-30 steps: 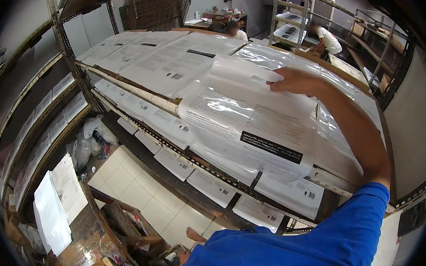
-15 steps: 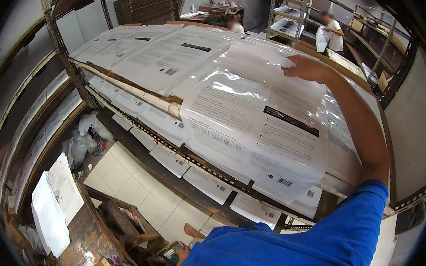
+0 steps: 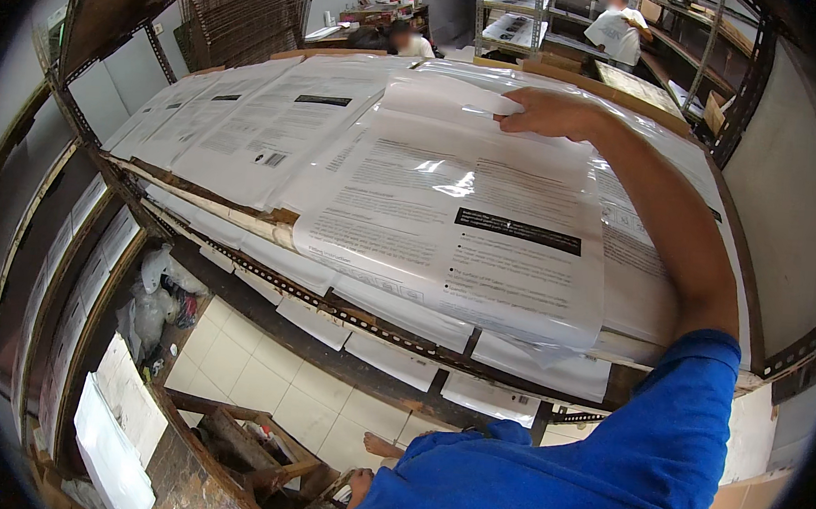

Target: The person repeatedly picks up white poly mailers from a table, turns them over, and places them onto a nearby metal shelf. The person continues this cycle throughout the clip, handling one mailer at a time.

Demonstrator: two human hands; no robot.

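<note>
My right hand [image 3: 552, 113] reaches across the upper shelf, thumb and fingers pinched on the far edge of a glossy, translucent plastic sheet [image 3: 384, 191] printed with dark text and a black bar. The sheet's near end curls down over the shelf's front edge. Beneath and beside it lie more printed sheets [image 3: 247, 125], laid in an overlapping row along the shelf. Low in the picture, my left hand [image 3: 361, 483] hangs by my blue shirt, only partly visible; how its fingers are set is too small to make out.
Below, a lower shelf holds more printed sheets [image 3: 401, 360]. A perforated metal rail [image 3: 265, 273] edges the rack. At lower left stand a worn wooden bench [image 3: 189, 471], white sheets [image 3: 111, 447] and plastic bags [image 3: 151, 307]. A person [image 3: 620, 31] holds a sheet at the back; another person [image 3: 409, 42] is farther left.
My right hand, still gripping the sheet, has drawn it a little toward the back, so less of its near end hangs down. The whole view has shifted slightly.
</note>
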